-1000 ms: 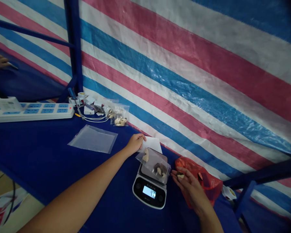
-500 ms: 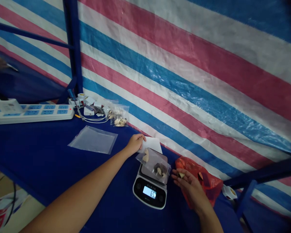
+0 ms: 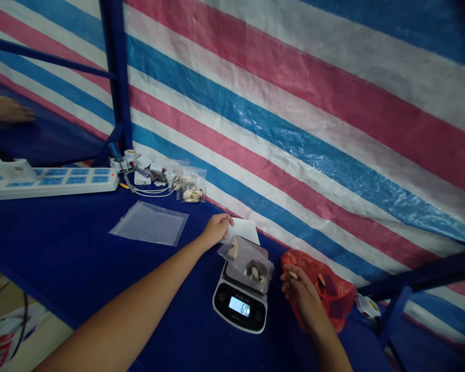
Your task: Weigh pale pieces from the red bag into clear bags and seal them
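Note:
At the far side of a digital kitchen scale (image 3: 240,306), my left hand (image 3: 217,230) has its fingers curled at the edge of a sheet of white paper (image 3: 245,230). A clear plastic bag (image 3: 243,258) lies across the scale's plate, with pale and dark pieces that look like dried mushroom inside. The lit display seems to read 64, possibly with a decimal point. My right hand (image 3: 303,294) pinches a small dried mushroom slice (image 3: 293,275), pale with a dark edge. It is held above the near side of a red plastic bag (image 3: 335,297).
Flat on the blue table lies another clear bag (image 3: 149,223). Filled bags of pale pieces (image 3: 191,191) stand by the striped sheet, beside cables and a screwdriver (image 3: 114,151). A power strip (image 3: 73,178) is at left. Another person's hand (image 3: 8,109) shows beyond it.
My right hand has drawn slightly right, away from the scale, with the slice in its fingers. The display went from 65 to 64. The other person's hand came further into view.

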Available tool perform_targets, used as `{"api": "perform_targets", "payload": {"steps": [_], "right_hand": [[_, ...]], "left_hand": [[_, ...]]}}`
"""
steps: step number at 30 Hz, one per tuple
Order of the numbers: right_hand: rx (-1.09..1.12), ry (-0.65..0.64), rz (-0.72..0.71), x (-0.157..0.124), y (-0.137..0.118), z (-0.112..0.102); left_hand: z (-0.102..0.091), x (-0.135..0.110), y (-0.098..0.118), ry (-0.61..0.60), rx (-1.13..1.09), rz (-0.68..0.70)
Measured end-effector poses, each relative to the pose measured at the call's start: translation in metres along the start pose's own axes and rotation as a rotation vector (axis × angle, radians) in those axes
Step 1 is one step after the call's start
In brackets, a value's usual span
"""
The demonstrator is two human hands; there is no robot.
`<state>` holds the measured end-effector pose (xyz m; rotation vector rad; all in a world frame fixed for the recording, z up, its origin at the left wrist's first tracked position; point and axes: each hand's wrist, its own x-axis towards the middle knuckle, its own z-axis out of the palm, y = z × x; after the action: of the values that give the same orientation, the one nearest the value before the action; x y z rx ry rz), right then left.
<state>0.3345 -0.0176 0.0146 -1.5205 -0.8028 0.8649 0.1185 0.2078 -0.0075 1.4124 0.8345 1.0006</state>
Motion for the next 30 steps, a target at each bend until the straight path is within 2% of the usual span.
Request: {"api": "perform_targets", "payload": {"steps": [11, 30], "right_hand": [[0.064, 0.018, 0.050, -0.003, -0.013, 0.002], [-0.052, -0.016, -0.042, -0.005, -0.007, 0.006]], "left_hand": [[0.000, -0.001, 0.004, -0.007, 0.027, -0.011], [0.001, -0.001, 0.002, 0.004, 0.051, -0.011]]}}
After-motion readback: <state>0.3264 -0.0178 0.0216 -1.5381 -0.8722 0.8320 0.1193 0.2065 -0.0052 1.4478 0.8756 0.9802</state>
